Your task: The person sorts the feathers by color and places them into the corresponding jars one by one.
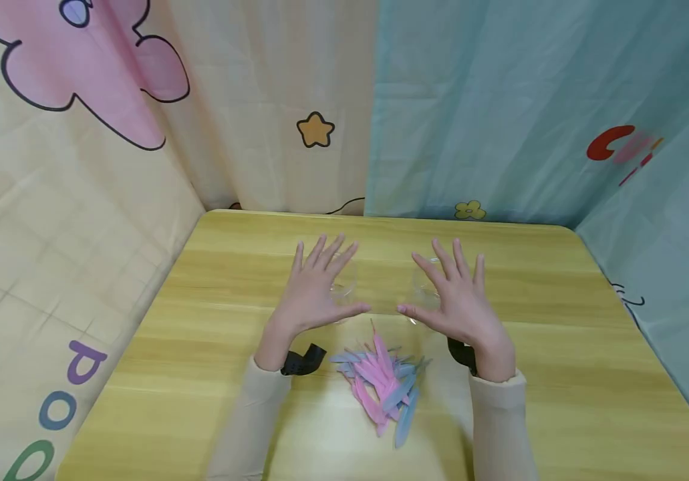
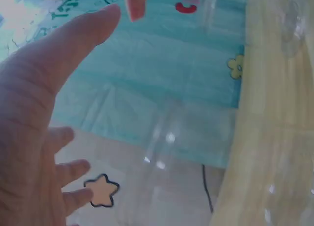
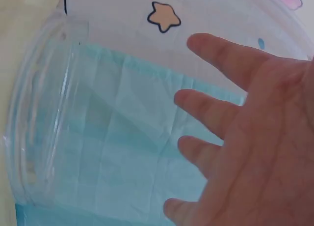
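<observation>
Both hands hover over the table with fingers spread, holding nothing. My left hand (image 1: 313, 292) is beside a clear container (image 1: 347, 286), partly hidden behind its fingers and thumb. On the other side, my right hand (image 1: 463, 304) is near a second clear container (image 1: 421, 286), also partly covered. Each wrist view shows see-through walls close to the hand: a clear container (image 2: 191, 135) in the left and a clear container (image 3: 37, 127) in the right. Nearer the front, between the forearms, lies a loose pile of pink feathers (image 1: 380, 375) and blue feathers (image 1: 405, 419).
The wooden table (image 1: 579, 347) has rounded far corners. A printed curtain (image 1: 470, 100) hangs along its back and sides. Each wrist carries a black mount, such as the left black mount (image 1: 304, 361).
</observation>
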The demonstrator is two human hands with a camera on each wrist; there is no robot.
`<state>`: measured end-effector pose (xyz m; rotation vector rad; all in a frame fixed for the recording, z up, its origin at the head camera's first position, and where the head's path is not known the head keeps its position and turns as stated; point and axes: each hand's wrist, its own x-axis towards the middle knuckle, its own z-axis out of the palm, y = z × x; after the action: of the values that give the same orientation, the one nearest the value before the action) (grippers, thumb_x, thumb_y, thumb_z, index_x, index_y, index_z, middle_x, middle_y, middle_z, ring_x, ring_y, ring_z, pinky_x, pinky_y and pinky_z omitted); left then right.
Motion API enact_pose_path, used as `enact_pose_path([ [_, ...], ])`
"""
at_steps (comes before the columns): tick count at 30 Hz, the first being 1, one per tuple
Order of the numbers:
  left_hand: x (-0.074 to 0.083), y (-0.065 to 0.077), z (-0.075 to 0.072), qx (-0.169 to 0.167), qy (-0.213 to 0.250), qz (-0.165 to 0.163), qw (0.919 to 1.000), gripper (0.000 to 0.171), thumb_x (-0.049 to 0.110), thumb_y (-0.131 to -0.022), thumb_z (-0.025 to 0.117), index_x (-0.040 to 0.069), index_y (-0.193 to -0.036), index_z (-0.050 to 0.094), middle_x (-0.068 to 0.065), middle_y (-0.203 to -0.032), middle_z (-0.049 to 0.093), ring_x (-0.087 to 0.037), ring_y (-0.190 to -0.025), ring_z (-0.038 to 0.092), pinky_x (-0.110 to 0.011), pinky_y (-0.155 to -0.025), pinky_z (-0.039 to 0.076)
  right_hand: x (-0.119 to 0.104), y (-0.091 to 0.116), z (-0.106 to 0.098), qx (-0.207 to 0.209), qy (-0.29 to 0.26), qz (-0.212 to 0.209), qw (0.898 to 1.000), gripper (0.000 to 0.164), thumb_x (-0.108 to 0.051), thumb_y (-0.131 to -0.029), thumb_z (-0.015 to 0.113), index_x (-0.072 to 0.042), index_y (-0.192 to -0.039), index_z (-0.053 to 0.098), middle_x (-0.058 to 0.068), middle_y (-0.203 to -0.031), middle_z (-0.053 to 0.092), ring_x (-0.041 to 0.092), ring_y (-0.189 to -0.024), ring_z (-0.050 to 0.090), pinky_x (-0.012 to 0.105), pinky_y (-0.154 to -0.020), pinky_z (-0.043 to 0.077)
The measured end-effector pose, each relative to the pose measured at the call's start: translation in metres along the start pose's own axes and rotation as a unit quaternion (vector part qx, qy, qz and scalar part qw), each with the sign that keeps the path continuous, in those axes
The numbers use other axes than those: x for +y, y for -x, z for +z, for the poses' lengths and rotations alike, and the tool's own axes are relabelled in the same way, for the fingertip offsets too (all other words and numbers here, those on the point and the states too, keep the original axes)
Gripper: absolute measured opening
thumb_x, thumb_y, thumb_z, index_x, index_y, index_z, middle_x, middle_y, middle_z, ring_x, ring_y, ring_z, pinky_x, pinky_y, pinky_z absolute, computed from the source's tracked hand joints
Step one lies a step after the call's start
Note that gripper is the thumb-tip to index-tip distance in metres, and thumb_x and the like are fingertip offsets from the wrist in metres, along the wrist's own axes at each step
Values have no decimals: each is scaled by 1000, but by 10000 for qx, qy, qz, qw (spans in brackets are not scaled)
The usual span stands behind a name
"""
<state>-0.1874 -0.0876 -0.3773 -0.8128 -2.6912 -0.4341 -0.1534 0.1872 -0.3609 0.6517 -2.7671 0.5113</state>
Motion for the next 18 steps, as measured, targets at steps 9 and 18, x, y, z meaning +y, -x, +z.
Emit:
enact_pose_path([
  [9, -48, 21, 28, 982, 1597, -1271, 9740, 128, 72, -63, 70, 17, -153, -3, -6, -157, 11, -26, -142, 11, -51, -111, 7, -10, 4, 10, 1083, -889, -980, 9853, 62, -55, -87, 60, -9, -129, 57, 14, -138, 46, 34, -132, 32, 56, -104, 20],
  [18, -71, 31, 64, 626, 3992, -1412, 9037, 133, 39, -61, 89, 33, -151, -9, 4, -156, 16, -21, -141, 13, -61, -106, 10, -12, 38, 54, 177, -2145, -201, 9763, 23, -32, -85, 72, -13, -99, 73, -10, -81, 56, 12, -72, 51, 27, -59, 43],
])
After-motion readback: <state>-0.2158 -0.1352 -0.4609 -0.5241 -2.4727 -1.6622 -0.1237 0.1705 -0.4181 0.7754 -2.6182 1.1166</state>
